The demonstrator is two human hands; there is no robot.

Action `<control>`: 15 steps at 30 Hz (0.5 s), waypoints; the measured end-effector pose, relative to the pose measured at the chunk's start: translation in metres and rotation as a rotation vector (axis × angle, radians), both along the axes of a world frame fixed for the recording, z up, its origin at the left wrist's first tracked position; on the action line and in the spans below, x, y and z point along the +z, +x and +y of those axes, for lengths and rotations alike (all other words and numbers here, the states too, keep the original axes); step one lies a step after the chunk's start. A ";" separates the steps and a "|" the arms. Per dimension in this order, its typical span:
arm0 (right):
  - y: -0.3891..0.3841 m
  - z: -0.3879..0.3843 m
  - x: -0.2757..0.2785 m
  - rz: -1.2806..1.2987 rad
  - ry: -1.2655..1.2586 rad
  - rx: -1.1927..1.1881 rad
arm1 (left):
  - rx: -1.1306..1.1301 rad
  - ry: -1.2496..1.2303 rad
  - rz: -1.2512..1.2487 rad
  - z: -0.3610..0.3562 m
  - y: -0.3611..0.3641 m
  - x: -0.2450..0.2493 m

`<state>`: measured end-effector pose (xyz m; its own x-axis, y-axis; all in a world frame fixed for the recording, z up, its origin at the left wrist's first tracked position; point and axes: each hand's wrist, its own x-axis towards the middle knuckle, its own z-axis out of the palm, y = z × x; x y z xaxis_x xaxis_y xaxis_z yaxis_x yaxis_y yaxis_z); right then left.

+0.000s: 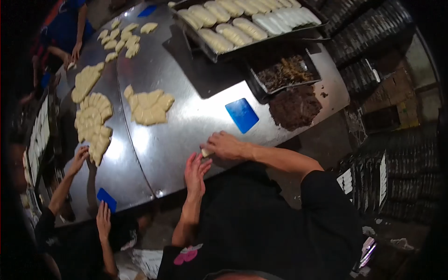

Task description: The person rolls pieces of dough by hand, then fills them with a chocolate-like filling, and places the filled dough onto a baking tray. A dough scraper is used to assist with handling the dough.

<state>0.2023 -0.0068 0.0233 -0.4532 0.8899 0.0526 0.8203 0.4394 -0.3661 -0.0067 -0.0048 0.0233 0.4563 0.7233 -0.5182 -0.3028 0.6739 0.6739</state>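
A small piece of pale dough (206, 152) is at the near edge of the metal table, between my two hands. My right hand (226, 144) is curled over it, its fingers partly hiding it. Beside the dough, my left hand (195, 175) is open, with its fingers stretched out and their tips close to the dough. Past my right hand lies a blue scraper (241, 115), flat on the table. A mound of brown filling (296, 107) sits farther right. Ahead and to the left is a flat mass of divided dough (150, 106).
A tray of shaped dough pieces (235, 35) stands at the back, with a filling container (282, 72) in front of it. More dough (94, 119) lies left. A co-worker's hand (103, 219) touches another blue scraper (107, 199); another person stands at the far left. Stacked trays (368, 39) line the right.
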 end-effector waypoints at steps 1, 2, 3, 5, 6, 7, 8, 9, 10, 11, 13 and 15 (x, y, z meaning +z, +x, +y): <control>0.005 0.005 0.002 -0.017 0.022 -0.010 | -0.010 0.022 -0.017 0.004 0.003 0.004; 0.008 0.008 0.004 0.002 -0.088 -0.018 | -0.047 0.045 0.008 0.005 0.006 0.015; 0.011 0.011 0.006 0.022 -0.197 -0.027 | -0.083 0.068 0.033 0.008 0.008 0.026; 0.022 0.010 0.008 0.359 -0.189 -0.270 | -0.064 0.259 0.030 0.011 0.021 0.053; 0.030 0.009 0.009 0.715 -0.194 -0.496 | -0.031 0.426 0.044 0.011 0.027 0.067; 0.044 0.010 0.010 0.974 -0.269 -0.663 | 0.007 0.486 0.078 0.015 0.033 0.079; 0.059 0.012 0.011 1.238 -0.347 -0.822 | 0.012 0.494 0.074 0.020 0.040 0.085; 0.082 0.016 0.038 1.386 -0.467 -0.894 | 0.059 0.497 0.095 0.025 0.046 0.091; 0.111 0.020 0.075 1.532 -0.596 -0.964 | 0.107 0.498 0.117 0.030 0.053 0.092; 0.144 0.029 0.098 1.524 -0.490 -0.943 | 0.138 0.473 0.146 0.035 0.062 0.091; 0.227 0.053 0.144 1.319 -0.264 -0.840 | 0.165 0.447 0.211 0.043 0.080 0.087; 0.300 0.098 0.175 0.972 -0.026 -0.824 | 0.199 0.410 0.260 0.045 0.094 0.079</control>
<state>0.5023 0.0909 0.1983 0.4466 0.8942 0.0288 0.2361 -0.0867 -0.9679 0.0875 0.0401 0.1019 0.1834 0.9502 -0.2519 -0.1855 0.2851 0.9404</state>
